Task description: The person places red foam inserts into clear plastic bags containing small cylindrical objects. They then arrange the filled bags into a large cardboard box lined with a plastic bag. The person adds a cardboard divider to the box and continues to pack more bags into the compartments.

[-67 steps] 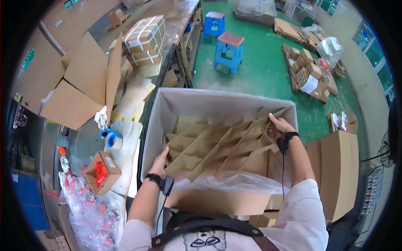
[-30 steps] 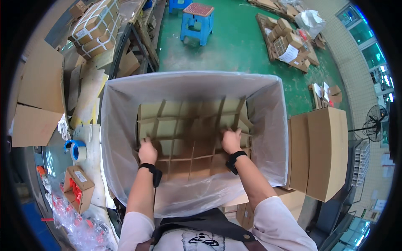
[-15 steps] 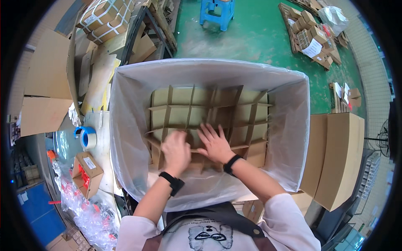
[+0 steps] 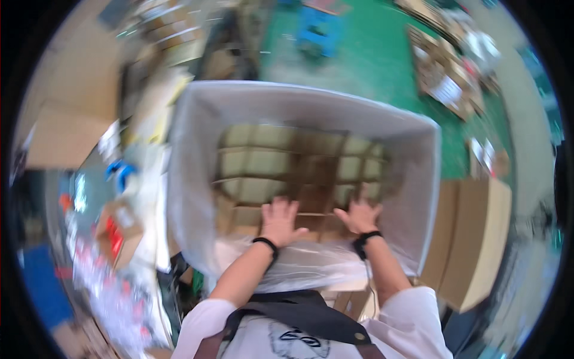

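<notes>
Holds the left hand (image 4: 281,220) back uppermost over the near part of a brown cardboard divider (image 4: 315,213), with fingers spread and thumb stretched out to the right. Holds the right hand (image 4: 360,214) likewise spread, farther right over the same grid, with thumb angled left toward the other hand. Cannot tell through the blur whether either hand touches the strips or hovers just above. Wears a black band (image 4: 266,248) on each wrist. Has the cardboard divider lying low inside a deep box (image 4: 194,155) lined with cloudy plastic, crossed into rows of cells and pale tan in many of the openings. Shows loose folds of liner (image 4: 305,263) along the near side, beneath the wrists. Has a desk (image 4: 92,200) at the left, bearing a blue tape dispenser (image 4: 122,175), a small open carton (image 4: 127,242) with red contents, and a heap of clear plastic (image 4: 110,287), all smeared. Has a tall cardboard box (image 4: 478,239) standing just beside the deep box at the right. Shows, beyond, a blue stool (image 4: 317,33) on a green floor (image 4: 371,60) and, farther right, blurred brown cartons (image 4: 445,84).
</notes>
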Demonstrator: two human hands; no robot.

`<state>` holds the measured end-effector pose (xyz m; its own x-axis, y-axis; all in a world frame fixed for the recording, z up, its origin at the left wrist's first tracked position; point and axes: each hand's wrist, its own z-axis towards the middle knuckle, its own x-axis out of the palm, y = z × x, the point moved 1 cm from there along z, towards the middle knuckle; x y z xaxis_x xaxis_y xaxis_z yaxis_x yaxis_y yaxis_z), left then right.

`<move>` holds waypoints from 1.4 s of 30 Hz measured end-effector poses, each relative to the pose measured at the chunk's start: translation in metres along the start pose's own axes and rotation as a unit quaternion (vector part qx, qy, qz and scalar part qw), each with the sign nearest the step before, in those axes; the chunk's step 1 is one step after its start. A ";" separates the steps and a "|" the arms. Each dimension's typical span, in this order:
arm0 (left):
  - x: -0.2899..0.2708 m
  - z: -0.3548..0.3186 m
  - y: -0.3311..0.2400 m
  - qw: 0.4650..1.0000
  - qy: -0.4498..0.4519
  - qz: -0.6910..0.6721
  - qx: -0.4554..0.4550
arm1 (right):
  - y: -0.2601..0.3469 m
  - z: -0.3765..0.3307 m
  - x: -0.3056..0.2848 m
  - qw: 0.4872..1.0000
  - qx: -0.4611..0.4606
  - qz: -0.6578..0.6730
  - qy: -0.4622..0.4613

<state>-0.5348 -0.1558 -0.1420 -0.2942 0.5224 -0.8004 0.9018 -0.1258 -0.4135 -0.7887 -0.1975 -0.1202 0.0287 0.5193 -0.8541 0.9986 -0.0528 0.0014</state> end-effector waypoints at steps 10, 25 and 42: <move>-0.098 -0.262 0.067 0.890 -0.141 -0.424 0.087 | 0.016 -0.030 -0.078 0.867 -0.060 0.494 0.034; 0.005 -0.565 0.275 0.724 -0.475 -0.385 -0.318 | 0.609 -0.336 0.075 0.624 -0.781 0.032 0.007; -0.022 -0.547 0.293 0.800 -0.345 -0.281 -0.402 | 0.644 -0.332 0.073 0.658 -0.718 -0.226 0.038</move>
<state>-0.0909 0.2573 -0.0081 -0.5793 -0.3201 -0.7497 0.3951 0.6942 -0.6017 -0.1283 0.0894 -0.0089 -0.3374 0.2488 -0.9079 -0.0821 0.9530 0.2916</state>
